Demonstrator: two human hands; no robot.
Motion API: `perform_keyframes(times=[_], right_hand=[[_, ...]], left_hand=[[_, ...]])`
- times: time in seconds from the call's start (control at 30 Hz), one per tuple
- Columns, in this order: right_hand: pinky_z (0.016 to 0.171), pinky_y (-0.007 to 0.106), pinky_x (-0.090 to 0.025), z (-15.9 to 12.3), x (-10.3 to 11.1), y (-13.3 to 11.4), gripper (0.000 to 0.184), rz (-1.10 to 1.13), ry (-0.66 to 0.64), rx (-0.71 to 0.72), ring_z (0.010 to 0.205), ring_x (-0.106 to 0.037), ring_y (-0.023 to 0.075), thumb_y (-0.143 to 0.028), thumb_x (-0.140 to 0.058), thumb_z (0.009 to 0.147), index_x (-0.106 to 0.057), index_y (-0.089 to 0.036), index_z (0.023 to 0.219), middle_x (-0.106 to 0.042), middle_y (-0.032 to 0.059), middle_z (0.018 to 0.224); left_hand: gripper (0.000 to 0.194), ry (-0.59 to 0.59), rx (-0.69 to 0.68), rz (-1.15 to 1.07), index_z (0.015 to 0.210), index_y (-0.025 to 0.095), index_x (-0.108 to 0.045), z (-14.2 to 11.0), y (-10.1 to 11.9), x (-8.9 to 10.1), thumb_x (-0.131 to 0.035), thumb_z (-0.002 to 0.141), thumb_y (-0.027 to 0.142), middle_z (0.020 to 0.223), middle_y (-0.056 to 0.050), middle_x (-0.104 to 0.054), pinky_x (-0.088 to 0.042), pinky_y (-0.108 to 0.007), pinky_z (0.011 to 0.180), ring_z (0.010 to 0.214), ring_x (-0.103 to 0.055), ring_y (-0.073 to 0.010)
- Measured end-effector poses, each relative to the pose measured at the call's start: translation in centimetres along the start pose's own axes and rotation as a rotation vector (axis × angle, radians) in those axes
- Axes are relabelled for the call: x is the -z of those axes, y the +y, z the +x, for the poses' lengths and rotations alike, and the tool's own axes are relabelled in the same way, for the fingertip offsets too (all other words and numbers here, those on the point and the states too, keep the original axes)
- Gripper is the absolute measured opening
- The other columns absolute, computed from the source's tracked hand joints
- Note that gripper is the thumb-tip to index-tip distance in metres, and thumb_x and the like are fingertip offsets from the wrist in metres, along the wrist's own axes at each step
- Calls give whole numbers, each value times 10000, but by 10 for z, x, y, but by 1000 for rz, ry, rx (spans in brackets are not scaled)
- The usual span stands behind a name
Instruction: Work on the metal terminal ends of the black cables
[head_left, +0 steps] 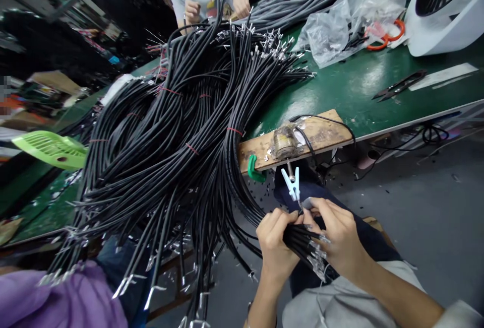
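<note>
A bundle of black cables with stripped, silvery ends lies in my left hand, whose fingers are closed round it. My right hand is closed in a pinch at a cable end, close to my left fingertips; a small grey piece shows at its fingers. Just beyond both hands, a light-blue clothespin hangs on the shaft of a small motor. Its tips are right by the pinched end, and the exact contact is hidden by my fingers. The motor sits on a wooden board at the table edge.
A large heap of black cables, tied with red bands, covers the green table. A green clamp grips the board. Snips, orange scissors, a plastic bag and a white fan are at right. A co-worker's hands are across.
</note>
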State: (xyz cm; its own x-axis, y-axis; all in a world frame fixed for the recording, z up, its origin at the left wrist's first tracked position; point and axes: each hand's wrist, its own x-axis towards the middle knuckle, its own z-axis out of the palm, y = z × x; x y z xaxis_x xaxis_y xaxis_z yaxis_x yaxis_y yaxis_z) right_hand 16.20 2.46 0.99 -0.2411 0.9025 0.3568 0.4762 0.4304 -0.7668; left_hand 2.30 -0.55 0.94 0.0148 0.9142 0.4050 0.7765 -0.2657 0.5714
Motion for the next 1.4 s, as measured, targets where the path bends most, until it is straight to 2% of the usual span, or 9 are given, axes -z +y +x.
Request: perform_keyframes(times=[0.2, 0.27, 0.43, 0.67, 0.8, 0.9, 1.03, 1.2, 1.4], right_hand=[[608, 296, -505, 2, 0, 1, 103, 19, 33, 52, 639, -668, 204, -200, -472, 908, -548, -158, 963, -670, 65, 711], [592, 262, -502, 3, -5, 2, 53, 70, 99, -10, 607, -658, 171, -157, -539, 859, -552, -180, 904, -661, 27, 680], [628, 230, -526, -1, -13, 4, 144, 202, 196, -159, 622, -677, 143, -135, -638, 776, -564, -221, 863, -685, -20, 708], [615, 261, -536, 1, -2, 4, 64, 85, 40, -110, 662, -707, 185, -199, -532, 888, -565, -207, 942, -726, 36, 747], [618, 296, -519, -1, -5, 6, 119, 32, 9, -38, 679, -681, 201, -207, -460, 921, -569, -184, 962, -698, 72, 760], [603, 298, -515, -2, -10, 8, 85, 65, 98, 9, 630, -657, 189, -219, -514, 883, -580, -187, 927, -675, 51, 710], [582, 276, -524, -4, -22, 9, 107, 179, 279, -99, 566, -627, 150, -143, -615, 785, -574, -223, 844, -653, -5, 661], [611, 320, -552, -8, -34, 10, 186, 361, 396, 15, 596, -643, 172, -92, -649, 739, -574, -241, 819, -675, 1, 674], [654, 286, -574, -9, -21, 6, 169, 403, 234, -312, 661, -703, 190, -207, -697, 749, -604, -216, 890, -724, 22, 748]], left_hand=[[62, 9, 30, 6, 782, 151, -636, -1, 1, 0, -604, 834, 142, 647, -18, -589, -403, -245, 572, 599, -550, -143], [64, 5, 44, 1, 795, 153, -635, -1, 2, 0, -595, 844, 146, 656, -18, -591, -398, -247, 576, 607, -554, -144], [55, 36, 91, -73, 832, 164, -626, -3, 3, 2, -588, 863, 140, 700, -9, -609, -407, -250, 610, 640, -573, -133], [62, 11, 22, 7, 807, 159, -647, -2, 0, -3, -601, 840, 133, 651, -8, -599, -394, -248, 570, 600, -563, -136], [63, -18, -11, 82, 777, 158, -649, -1, -1, -5, -607, 823, 167, 621, -4, -584, -371, -256, 554, 563, -532, -135], [67, -10, 4, 50, 809, 155, -646, -2, -1, -3, -586, 835, 169, 653, -16, -596, -386, -258, 568, 599, -550, -144], [56, 34, 55, -49, 841, 159, -622, -4, 0, -1, -569, 853, 146, 712, -23, -626, -415, -261, 616, 654, -579, -146], [65, 96, 104, -90, 824, 166, -629, -4, 2, -1, -575, 858, 151, 720, -17, -639, -438, -256, 626, 651, -596, -138], [62, 111, 104, -118, 855, 165, -666, 0, 6, 1, -616, 841, 132, 728, -26, -668, -468, -250, 622, 667, -620, -145]])
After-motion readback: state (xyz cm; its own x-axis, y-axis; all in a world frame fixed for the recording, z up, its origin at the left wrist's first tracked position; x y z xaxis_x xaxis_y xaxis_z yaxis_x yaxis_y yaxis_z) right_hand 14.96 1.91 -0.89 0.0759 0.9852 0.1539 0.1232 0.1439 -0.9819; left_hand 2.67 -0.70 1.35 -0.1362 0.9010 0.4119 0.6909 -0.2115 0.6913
